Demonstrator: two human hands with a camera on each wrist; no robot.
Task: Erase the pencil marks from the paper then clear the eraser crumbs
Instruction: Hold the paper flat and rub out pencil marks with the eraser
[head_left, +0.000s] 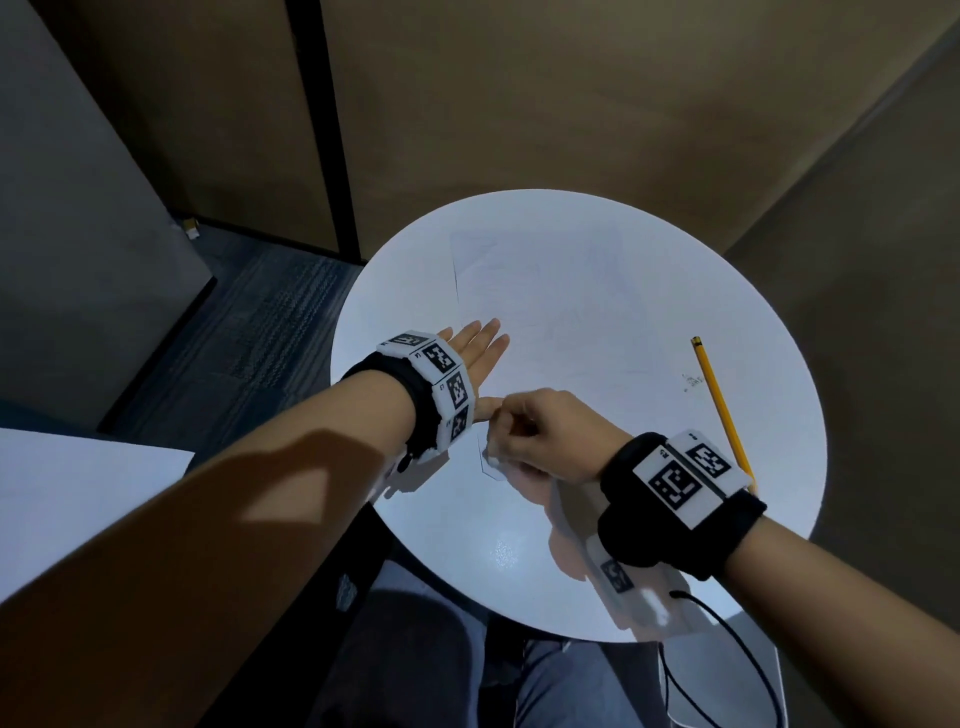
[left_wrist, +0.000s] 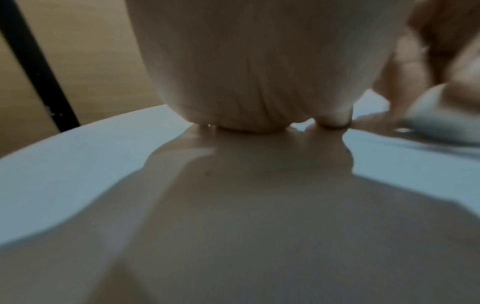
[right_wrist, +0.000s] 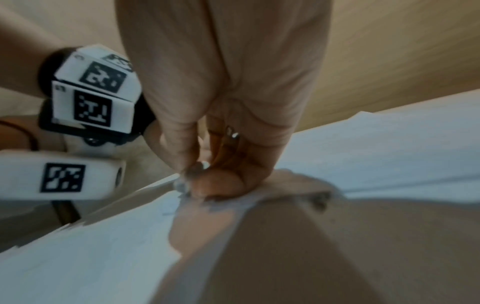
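Note:
A white sheet of paper (head_left: 545, 291) with faint pencil marks lies on the round white table (head_left: 441, 530). My left hand (head_left: 475, 348) rests flat on the paper's left edge, fingers straight. In the left wrist view only its palm (left_wrist: 254, 72) shows, pressed to the surface. My right hand (head_left: 530, 431) is curled just behind it, near the sheet's near-left corner. It pinches a small white eraser (head_left: 492, 453) against the paper; the eraser (left_wrist: 436, 117) shows blurred in the left wrist view. In the right wrist view my fingertips (right_wrist: 207, 185) press down at the paper.
A yellow pencil (head_left: 722, 410) lies at the table's right side, with a few eraser crumbs (head_left: 692, 382) just to its left. Another white tabletop (head_left: 78, 493) stands at the left. Wooden wall panels close the back and the right, and carpet lies at the left.

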